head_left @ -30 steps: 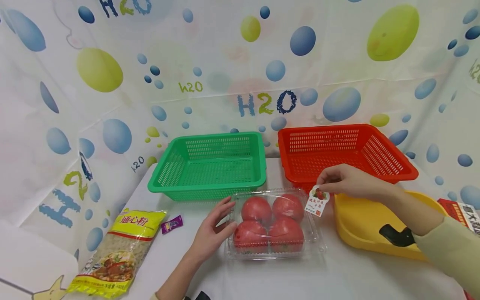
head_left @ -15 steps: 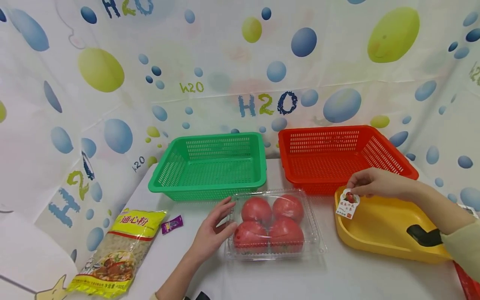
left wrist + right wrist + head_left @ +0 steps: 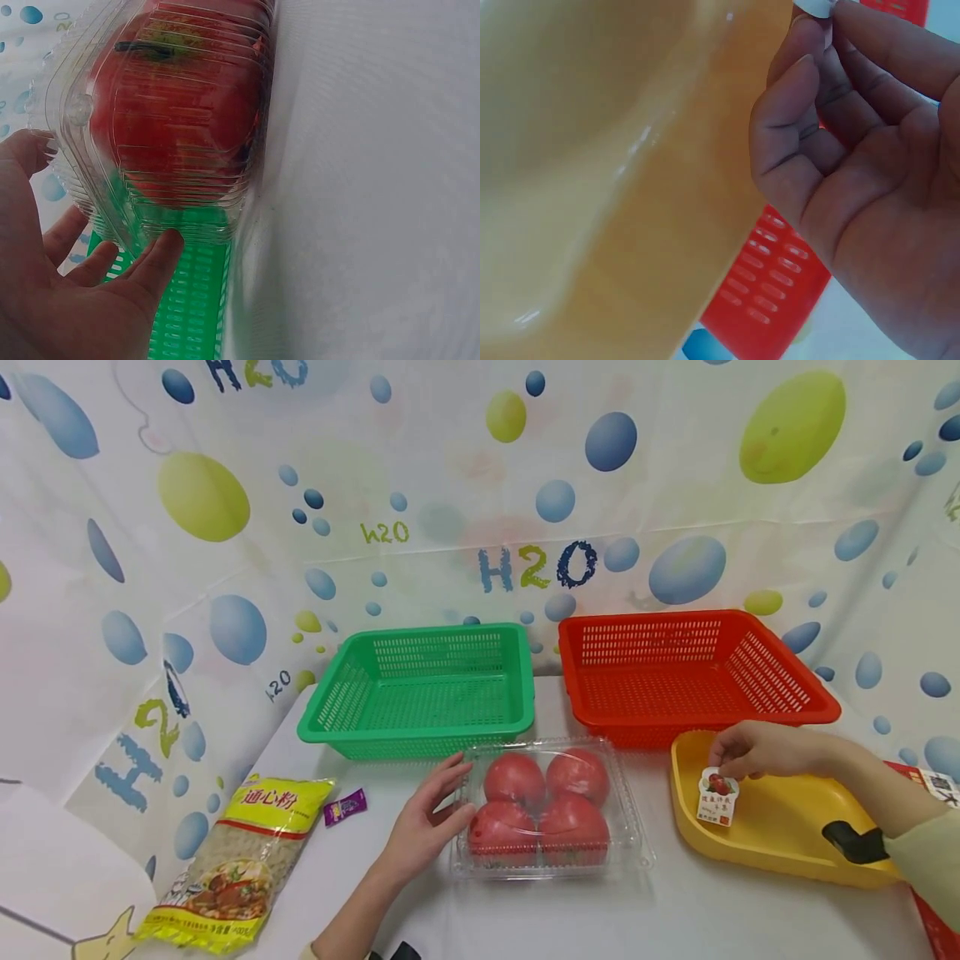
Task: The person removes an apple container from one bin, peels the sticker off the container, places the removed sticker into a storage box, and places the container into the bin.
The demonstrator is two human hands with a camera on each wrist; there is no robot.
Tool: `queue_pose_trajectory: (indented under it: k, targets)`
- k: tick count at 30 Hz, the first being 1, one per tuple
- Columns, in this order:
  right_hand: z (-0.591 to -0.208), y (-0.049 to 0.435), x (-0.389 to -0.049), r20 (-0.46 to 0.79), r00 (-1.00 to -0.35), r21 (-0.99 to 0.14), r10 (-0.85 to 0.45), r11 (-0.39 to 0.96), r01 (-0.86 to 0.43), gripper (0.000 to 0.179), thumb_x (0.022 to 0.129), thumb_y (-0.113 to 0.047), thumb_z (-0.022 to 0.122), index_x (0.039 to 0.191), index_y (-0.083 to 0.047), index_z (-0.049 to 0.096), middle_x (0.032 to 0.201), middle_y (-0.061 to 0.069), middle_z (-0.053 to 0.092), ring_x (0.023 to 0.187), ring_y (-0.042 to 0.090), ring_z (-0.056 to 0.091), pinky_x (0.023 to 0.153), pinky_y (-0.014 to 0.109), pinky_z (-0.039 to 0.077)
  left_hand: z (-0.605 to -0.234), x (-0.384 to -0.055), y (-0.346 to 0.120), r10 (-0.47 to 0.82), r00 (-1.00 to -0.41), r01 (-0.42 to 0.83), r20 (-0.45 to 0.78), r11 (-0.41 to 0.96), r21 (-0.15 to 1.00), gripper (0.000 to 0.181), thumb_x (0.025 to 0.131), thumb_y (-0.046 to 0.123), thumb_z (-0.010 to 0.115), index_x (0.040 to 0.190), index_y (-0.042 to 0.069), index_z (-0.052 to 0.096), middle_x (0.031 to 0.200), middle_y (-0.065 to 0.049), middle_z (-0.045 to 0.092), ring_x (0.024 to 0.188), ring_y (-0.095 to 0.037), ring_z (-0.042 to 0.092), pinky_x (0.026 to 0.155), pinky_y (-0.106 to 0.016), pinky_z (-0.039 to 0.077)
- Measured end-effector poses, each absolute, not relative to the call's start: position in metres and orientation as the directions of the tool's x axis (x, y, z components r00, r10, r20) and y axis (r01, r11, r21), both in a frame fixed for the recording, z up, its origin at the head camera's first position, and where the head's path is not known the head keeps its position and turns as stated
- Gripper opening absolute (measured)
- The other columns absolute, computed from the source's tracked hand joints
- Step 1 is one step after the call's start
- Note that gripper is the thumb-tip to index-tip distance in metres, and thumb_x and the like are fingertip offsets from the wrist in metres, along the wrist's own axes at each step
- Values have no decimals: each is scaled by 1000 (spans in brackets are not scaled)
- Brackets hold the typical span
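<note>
A clear plastic clamshell box [image 3: 626,827] of red apples [image 3: 574,828] stands mid-table. My left hand [image 3: 427,817] rests its relaxed fingers along the box's left side; in the left wrist view the fingertips [image 3: 171,238] lie right at the ribbed plastic. At the right, my right hand [image 3: 761,750] pinches the top of a small white label [image 3: 717,797] printed with red fruit and characters. The label hangs over the left part of a yellow tray [image 3: 780,852]. In the right wrist view only a sliver of label [image 3: 816,6] shows between thumb and finger.
Behind the box stand a green basket [image 3: 420,739] and a red basket [image 3: 705,724]. A yellow-topped bag of pasta [image 3: 240,864] and a small purple packet [image 3: 346,807] lie at the left. Partly hidden red-and-white packaging [image 3: 937,783] is at the far right.
My right hand has carried the label rightward, away from beside the box, and then lowered it over the yellow tray. The left hand and the box have stayed put.
</note>
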State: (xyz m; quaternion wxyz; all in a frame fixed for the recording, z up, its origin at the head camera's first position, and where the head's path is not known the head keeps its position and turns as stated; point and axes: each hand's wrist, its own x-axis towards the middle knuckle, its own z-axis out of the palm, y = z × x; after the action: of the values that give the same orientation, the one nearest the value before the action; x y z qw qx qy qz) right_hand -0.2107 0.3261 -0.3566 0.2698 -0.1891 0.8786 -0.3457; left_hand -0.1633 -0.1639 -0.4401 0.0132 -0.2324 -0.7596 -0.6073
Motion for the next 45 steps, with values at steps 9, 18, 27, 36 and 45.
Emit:
queue_pose_trajectory:
  k: [9,18,27,36,45]
  targets:
    - [-370,325,-208,-347,-797,-685,-494,714,-144,17,95,-12,69,110,-3,66,95,6,60,82,23,57,70,31,54,-440,-163,-163,336,-891,372,305,155,915,55,95,6,68,146,1,49,161,-14,31,140,-40,41,106,-44,44]
    - [-368,325,-205,-347,-830,-674,-437,732,-103,22,94,-14,70,114,-5,69,108,8,60,92,26,56,79,40,55,-440,-164,-163,333,-894,366,299,159,917,55,95,7,69,146,1,49,161,-13,30,140,-40,41,106,-44,43]
    - [-364,330,-206,-358,-813,-692,-459,715,-98,32,96,-11,66,125,2,65,113,12,63,96,28,58,80,44,57,-440,-163,-163,330,-900,351,286,158,923,55,95,7,69,146,2,49,161,-13,30,140,-40,40,106,-44,43]
    - [-349,326,-204,-345,-797,-699,-496,703,-135,39,98,-15,64,132,5,59,123,16,63,104,31,61,85,48,58,-440,-163,-164,335,-894,361,297,148,921,55,95,6,68,147,1,48,161,-13,30,140,-40,40,106,-44,43]
    - [-329,302,-196,-263,-834,-686,-485,702,-192,45,98,-27,67,135,-3,60,129,12,62,112,30,60,88,40,57,-440,-163,-163,332,-894,363,300,144,921,55,95,5,68,146,0,49,161,-13,30,139,-41,41,106,-44,44]
